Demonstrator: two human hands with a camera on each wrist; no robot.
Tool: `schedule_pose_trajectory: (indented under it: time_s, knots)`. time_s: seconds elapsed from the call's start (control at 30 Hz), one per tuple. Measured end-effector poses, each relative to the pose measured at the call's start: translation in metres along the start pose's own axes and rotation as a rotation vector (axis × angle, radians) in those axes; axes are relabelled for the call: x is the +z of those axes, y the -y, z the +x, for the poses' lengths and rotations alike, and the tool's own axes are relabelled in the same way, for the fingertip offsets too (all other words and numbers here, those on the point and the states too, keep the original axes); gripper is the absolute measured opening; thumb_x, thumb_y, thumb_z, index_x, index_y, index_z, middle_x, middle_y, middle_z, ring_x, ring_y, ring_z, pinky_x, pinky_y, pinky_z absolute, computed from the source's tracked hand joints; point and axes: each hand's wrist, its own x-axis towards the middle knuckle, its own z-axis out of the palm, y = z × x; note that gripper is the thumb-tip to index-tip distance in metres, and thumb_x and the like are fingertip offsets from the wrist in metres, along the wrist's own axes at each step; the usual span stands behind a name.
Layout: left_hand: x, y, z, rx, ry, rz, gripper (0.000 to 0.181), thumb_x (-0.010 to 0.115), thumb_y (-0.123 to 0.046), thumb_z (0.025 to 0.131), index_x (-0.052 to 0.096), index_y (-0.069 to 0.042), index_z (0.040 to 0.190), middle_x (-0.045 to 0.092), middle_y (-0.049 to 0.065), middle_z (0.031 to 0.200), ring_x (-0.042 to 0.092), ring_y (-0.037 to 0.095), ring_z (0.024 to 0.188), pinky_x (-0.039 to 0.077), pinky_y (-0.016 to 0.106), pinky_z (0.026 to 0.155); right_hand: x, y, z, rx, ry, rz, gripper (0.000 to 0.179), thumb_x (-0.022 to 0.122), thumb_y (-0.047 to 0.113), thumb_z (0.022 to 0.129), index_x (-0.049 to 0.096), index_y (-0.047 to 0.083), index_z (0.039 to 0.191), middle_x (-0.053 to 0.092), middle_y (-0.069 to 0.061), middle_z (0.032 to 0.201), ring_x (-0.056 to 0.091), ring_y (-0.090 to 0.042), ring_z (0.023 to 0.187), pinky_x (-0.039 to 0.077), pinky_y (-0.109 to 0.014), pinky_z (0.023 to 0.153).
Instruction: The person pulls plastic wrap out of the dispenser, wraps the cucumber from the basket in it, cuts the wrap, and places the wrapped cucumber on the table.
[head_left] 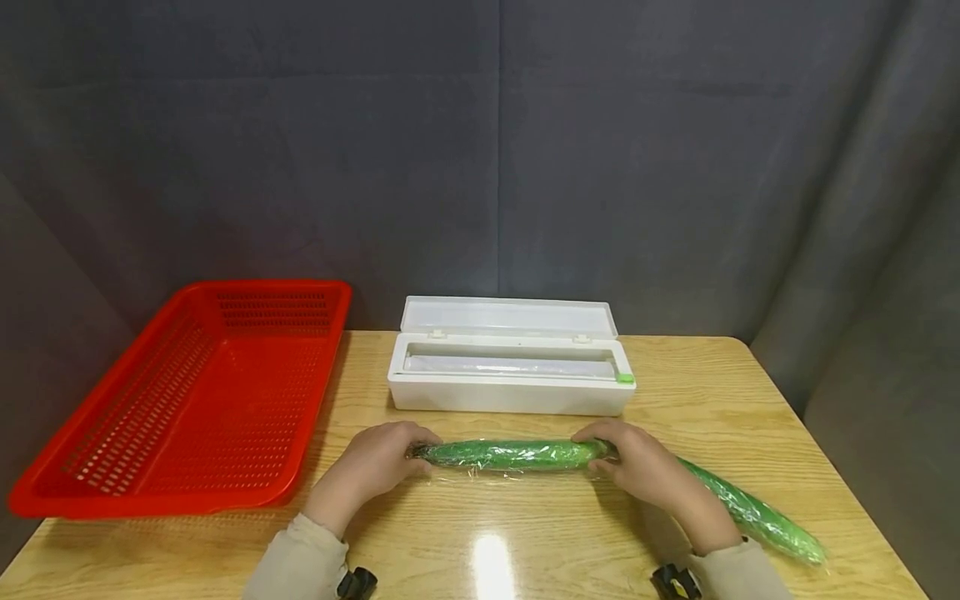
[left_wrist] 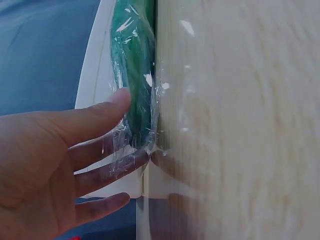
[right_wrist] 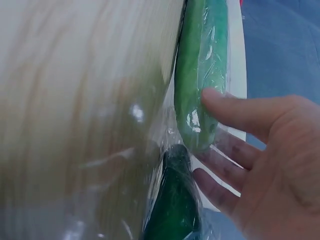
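Observation:
A long green cucumber wrapped in clear film lies crosswise in front of me, its loose film crinkled at the ends. My left hand holds its left end; in the left wrist view the thumb is on the near side and the fingers reach behind the film. At the right end my right hand holds it the same way, thumb against the wrapped skin. A second wrapped cucumber lies slanted on the table, partly behind the right wrist; in the right wrist view its dark tip meets the held one's end.
A white film dispenser box with its lid raised stands just beyond the cucumber, a roll of film inside. To the left is a red perforated basket. Grey curtain hangs behind the wooden table.

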Motion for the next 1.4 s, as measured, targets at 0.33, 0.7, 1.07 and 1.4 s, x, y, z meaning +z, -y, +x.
schedule_pose_trajectory:
  time_s: [0.33,0.7,1.07,1.4]
  knots:
    - [0.0014,-0.0013,-0.0010,0.024,-0.001,0.018,0.017,0.078,-0.011,0.084,0.071,-0.019,0.097,0.068,-0.007,0.091,0.063,0.015,0.086,0.049,0.043,0.080,0.0013,0.0009,0.0009,-0.019,-0.042,-0.018,0.039,0.075,-0.006,0.081,0.070,0.012,0.116,0.067,0.000,0.114,0.061,-0.021,0.106,0.052,-0.042,0.085]
    - [-0.0010,0.0011,-0.0013,0.012,0.036,0.007,0.013,0.074,-0.013,0.088,0.073,-0.019,0.100,0.067,-0.010,0.089,0.061,0.012,0.084,0.049,0.042,0.083,-0.0016,0.0011,0.0003,0.011,0.024,0.046,0.033,0.069,-0.005,0.088,0.069,0.009,0.118,0.068,-0.003,0.117,0.061,-0.028,0.113,0.051,-0.046,0.092]
    - [-0.0015,-0.0021,-0.0040,0.003,0.012,0.038,0.017,0.072,-0.012,0.090,0.077,-0.015,0.107,0.070,-0.002,0.102,0.064,0.022,0.101,0.049,0.046,0.088,-0.0016,0.0000,-0.0008,0.049,0.087,0.066,0.030,0.063,0.001,0.095,0.067,0.011,0.122,0.068,-0.004,0.119,0.063,-0.024,0.111,0.052,-0.043,0.089]
    - [-0.0007,-0.0033,-0.0061,-0.021,0.071,0.048,0.033,0.074,-0.019,0.089,0.072,-0.011,0.121,0.062,-0.004,0.102,0.059,0.018,0.096,0.048,0.042,0.083,-0.0018,0.0011,-0.0009,0.068,0.125,0.061,0.035,0.064,0.008,0.096,0.064,0.008,0.130,0.065,-0.011,0.126,0.061,-0.028,0.114,0.051,-0.047,0.091]
